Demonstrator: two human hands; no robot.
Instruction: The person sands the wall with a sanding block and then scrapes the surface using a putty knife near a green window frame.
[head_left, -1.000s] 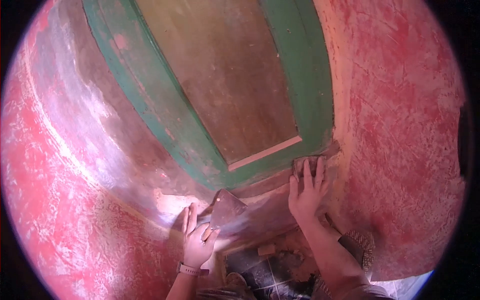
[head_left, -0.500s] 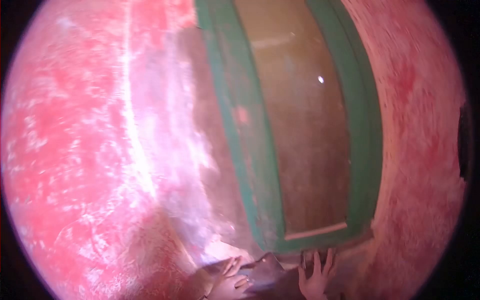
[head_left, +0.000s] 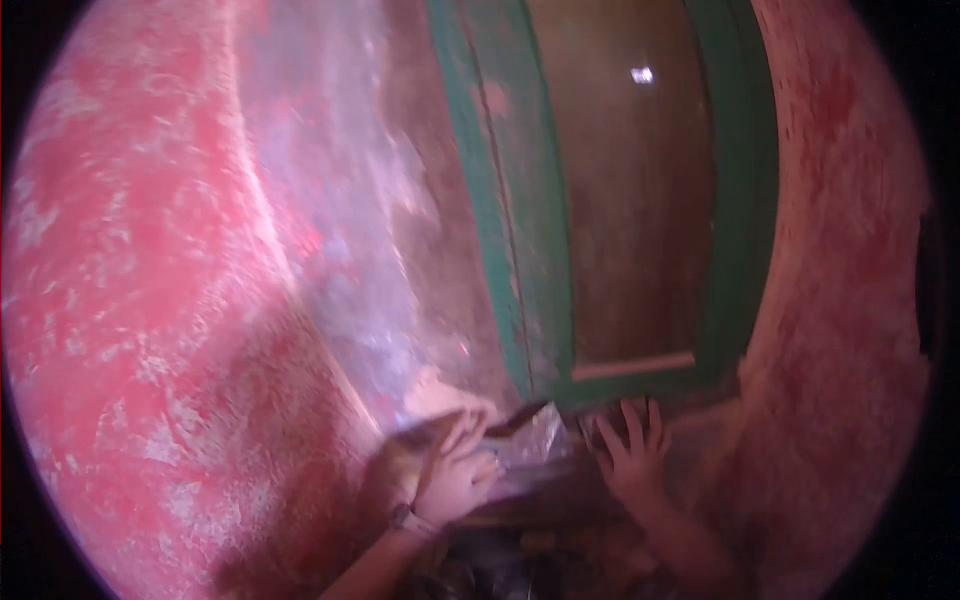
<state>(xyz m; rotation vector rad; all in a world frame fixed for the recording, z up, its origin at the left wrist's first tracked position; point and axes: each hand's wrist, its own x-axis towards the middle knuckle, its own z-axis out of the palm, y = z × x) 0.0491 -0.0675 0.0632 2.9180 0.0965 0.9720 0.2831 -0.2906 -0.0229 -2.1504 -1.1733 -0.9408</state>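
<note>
At the bottom of a green window frame, both hands rest over the sill area. My left hand, with a band on its wrist, has its fingers stretched out, close to the left end of a crumpled, shiny, clear sheet that looks like plastic. My right hand is spread, its fingertips just under the lower rail of the frame, beside a small dark patch. The sheet lies between the two hands, and its lower part falls in shadow.
Worn red wall fills the left side, and more red wall stands at the right. A grey, patchy recess side borders the frame. The brownish window pane reflects a bright light. Dark, blurred things sit at the bottom edge.
The view has tilted down, so the window and hands appear higher and both forearms now show. Both hands stay by the sill, with fingers still extended.
</note>
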